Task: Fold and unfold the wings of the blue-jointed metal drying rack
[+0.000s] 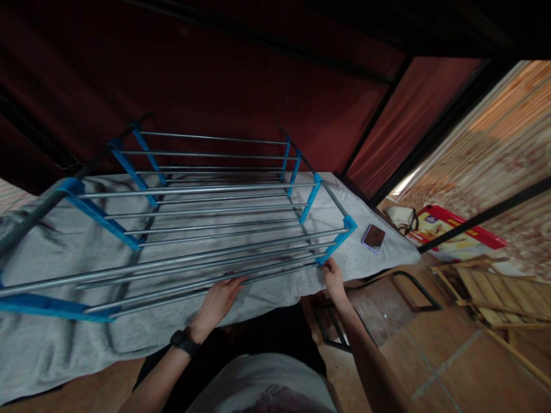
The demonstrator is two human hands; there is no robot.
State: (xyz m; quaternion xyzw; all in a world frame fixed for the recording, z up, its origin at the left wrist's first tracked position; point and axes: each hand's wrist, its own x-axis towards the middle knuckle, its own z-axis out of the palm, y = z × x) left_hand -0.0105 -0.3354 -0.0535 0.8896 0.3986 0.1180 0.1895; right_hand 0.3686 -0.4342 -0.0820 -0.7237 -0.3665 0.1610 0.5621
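Note:
A rack of grey metal tubes [206, 187] and blue plastic brackets [310, 198] lies across a grey cloth [55, 258] on the table. It looks like a shoe rack on its side. Along its near edge, the curled fingers of my left hand [220, 303] close on a low metal tube, with a dark watch [184, 342] on that wrist. Farther right, my right hand [333, 280] pinches the lower end of the nearest right-hand blue bracket [338, 241], where the tubes meet it. My right fingertips are partly hidden.
A phone [373, 238] lies on the cloth right of the rack. A dark red panel [241, 74] stands behind the table. To the right are a chair with a metal frame [417, 287], a folded wooden chair [503, 292] and a red and yellow box [456, 232].

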